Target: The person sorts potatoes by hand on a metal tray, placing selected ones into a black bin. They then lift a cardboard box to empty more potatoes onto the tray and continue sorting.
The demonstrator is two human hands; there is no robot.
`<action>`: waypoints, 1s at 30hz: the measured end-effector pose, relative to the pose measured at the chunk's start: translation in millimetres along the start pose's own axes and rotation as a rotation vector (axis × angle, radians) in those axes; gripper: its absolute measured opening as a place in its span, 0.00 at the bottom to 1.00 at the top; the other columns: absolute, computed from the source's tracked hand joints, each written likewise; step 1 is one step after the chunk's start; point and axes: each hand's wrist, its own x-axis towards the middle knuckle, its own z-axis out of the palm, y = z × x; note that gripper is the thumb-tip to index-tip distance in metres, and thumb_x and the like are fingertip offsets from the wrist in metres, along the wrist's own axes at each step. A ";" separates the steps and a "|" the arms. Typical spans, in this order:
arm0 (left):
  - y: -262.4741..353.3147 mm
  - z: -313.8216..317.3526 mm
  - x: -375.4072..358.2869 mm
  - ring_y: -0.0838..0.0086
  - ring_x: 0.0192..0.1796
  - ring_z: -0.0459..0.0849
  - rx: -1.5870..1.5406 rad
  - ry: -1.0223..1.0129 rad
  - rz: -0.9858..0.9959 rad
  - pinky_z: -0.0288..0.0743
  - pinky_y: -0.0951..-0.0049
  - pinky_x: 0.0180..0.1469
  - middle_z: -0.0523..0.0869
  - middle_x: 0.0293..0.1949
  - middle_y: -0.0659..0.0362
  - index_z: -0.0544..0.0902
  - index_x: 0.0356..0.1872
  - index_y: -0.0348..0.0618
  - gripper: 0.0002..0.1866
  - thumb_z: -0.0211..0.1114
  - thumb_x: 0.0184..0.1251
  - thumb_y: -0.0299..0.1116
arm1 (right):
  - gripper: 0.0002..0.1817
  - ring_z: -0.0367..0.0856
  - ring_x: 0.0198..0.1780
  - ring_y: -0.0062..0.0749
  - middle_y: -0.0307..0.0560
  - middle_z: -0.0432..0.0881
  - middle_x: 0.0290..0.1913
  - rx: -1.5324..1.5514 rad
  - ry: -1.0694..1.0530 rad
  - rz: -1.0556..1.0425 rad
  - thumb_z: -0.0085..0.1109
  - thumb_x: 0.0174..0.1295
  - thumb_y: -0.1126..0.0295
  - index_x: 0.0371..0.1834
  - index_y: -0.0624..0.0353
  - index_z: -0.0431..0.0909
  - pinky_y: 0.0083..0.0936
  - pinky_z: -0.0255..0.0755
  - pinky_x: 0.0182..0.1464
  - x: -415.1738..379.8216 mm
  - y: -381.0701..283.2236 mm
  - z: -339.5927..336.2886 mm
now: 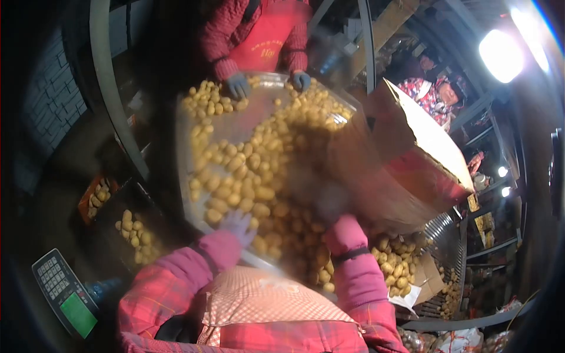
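Many yellow potatoes (247, 170) cover a metal sorting table (187, 203) in front of me. My left hand (237, 227), in a pale glove, rests at the table's near edge, touching potatoes, with its fingers stretched out. Over the dark, shaded part of the pile is my right hand (334, 203). It is smeared by motion, so its fingers and anything in them cannot be made out. Just right of it a large cardboard box (406, 159) stands tilted at the table's right side, its lower part blurred.
Across the table, a co-worker in a red apron (265, 41) has both gloved hands at the potatoes. A scale display (65, 291) and a crate of potatoes (88, 200) are at left. More potatoes (394, 265) lie on a slatted rack (456, 241) at right.
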 end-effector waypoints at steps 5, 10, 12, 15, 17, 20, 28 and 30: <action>-3.1 -2.0 -4.8 0.53 0.50 0.70 0.049 0.109 0.209 0.65 0.53 0.51 0.72 0.48 0.49 0.77 0.45 0.44 0.20 0.57 0.54 0.44 | 0.32 0.73 0.54 0.58 0.64 0.72 0.56 0.370 0.823 -0.062 0.52 0.59 0.51 0.61 0.62 0.66 0.40 0.67 0.56 72.3 61.6 48.7; 6.8 -27.7 -9.6 0.53 0.49 0.70 0.080 0.138 0.377 0.65 0.54 0.49 0.73 0.47 0.46 0.78 0.37 0.42 0.12 0.56 0.53 0.34 | 0.32 0.73 0.54 0.57 0.67 0.73 0.53 0.465 1.235 -0.067 0.55 0.60 0.57 0.65 0.58 0.60 0.39 0.67 0.56 71.9 121.8 -4.0; 3.1 -16.8 -1.6 0.54 0.50 0.70 0.176 0.169 0.369 0.65 0.55 0.50 0.73 0.49 0.47 0.77 0.41 0.42 0.15 0.57 0.55 0.37 | 0.32 0.68 0.61 0.49 0.63 0.69 0.60 0.458 1.169 0.036 0.56 0.60 0.61 0.66 0.60 0.59 0.34 0.61 0.63 64.2 155.3 -32.5; -3.7 4.1 -3.4 0.54 0.51 0.69 -0.042 0.012 0.068 0.64 0.55 0.53 0.72 0.51 0.50 0.76 0.47 0.44 0.20 0.56 0.58 0.46 | 0.31 0.63 0.66 0.47 0.62 0.65 0.63 0.494 1.215 0.076 0.53 0.60 0.63 0.66 0.61 0.58 0.31 0.55 0.67 38.2 192.2 -76.9; 1.3 -5.0 -3.0 0.54 0.51 0.69 -0.052 -0.033 0.044 0.63 0.55 0.53 0.72 0.50 0.50 0.76 0.47 0.45 0.21 0.56 0.57 0.47 | 0.32 0.65 0.63 0.51 0.63 0.66 0.62 0.449 1.242 0.229 0.53 0.59 0.60 0.66 0.58 0.58 0.33 0.58 0.64 22.5 228.5 -102.1; 0.5 -3.8 1.6 0.55 0.52 0.69 -0.042 0.021 0.058 0.63 0.54 0.53 0.73 0.48 0.51 0.77 0.45 0.46 0.21 0.58 0.55 0.48 | 0.37 0.59 0.66 0.52 0.61 0.59 0.67 -0.119 1.259 0.668 0.52 0.60 0.57 0.71 0.54 0.47 0.35 0.55 0.66 -16.0 289.5 -126.4; 7.6 -12.9 2.4 0.54 0.49 0.71 -0.025 -0.058 0.042 0.64 0.54 0.51 0.74 0.47 0.52 0.76 0.41 0.47 0.18 0.57 0.53 0.45 | 0.22 0.77 0.46 0.44 0.59 0.78 0.44 0.451 1.354 0.419 0.59 0.54 0.64 0.50 0.64 0.73 0.37 0.70 0.50 -37.0 485.2 -8.5; 13.2 -18.7 1.1 0.55 0.52 0.70 0.041 -0.142 -0.012 0.64 0.57 0.56 0.73 0.51 0.51 0.75 0.50 0.42 0.24 0.56 0.56 0.46 | 0.17 0.78 0.42 0.42 0.56 0.80 0.40 0.509 1.136 0.473 0.57 0.53 0.66 0.44 0.64 0.75 0.33 0.71 0.47 -45.0 445.0 12.4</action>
